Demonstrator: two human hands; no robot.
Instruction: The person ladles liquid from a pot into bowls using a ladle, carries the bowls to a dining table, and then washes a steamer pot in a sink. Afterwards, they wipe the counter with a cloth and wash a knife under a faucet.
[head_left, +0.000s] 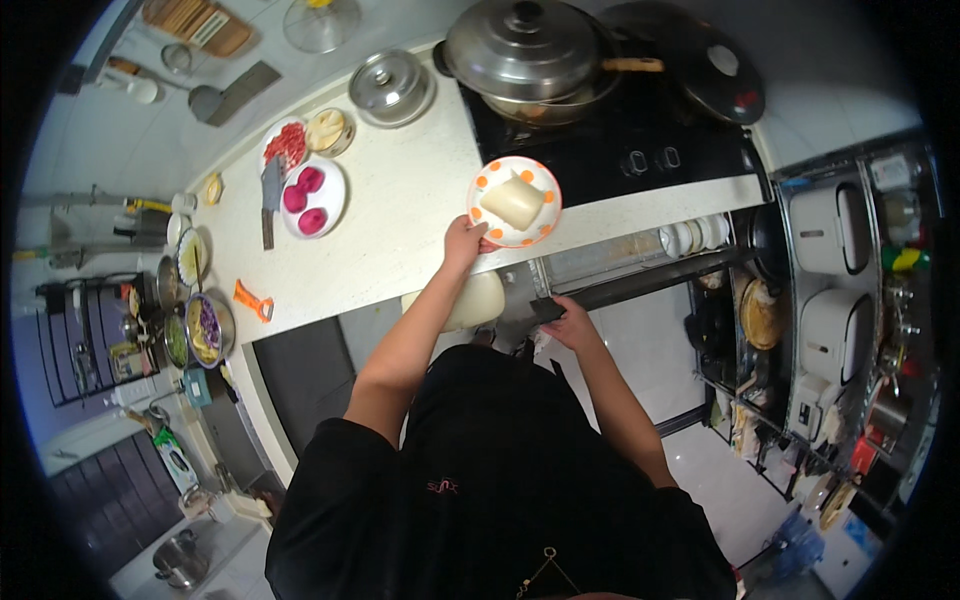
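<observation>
My left hand (466, 241) grips the near rim of a white plate with orange dots (491, 169), held over the counter's front edge beside the stove. A pale, smooth block of food (514, 204) lies on it; its exact kind is unclear. Lower down, my right hand (573, 324) has its fingers closed on the end of a dark drawer front (622, 291). The drawer stands pulled out under the stove, with several white dishes (694, 235) inside at its right end.
On the counter (397, 187) are a plate of magenta peeled pieces (335, 180), a cleaver (271, 196), diced red food (285, 144), a lidded pot (388, 84) and an orange peeler (253, 301). A large steel wok lid (525, 45) covers a pan on the stove (600, 161). Shelves line the right.
</observation>
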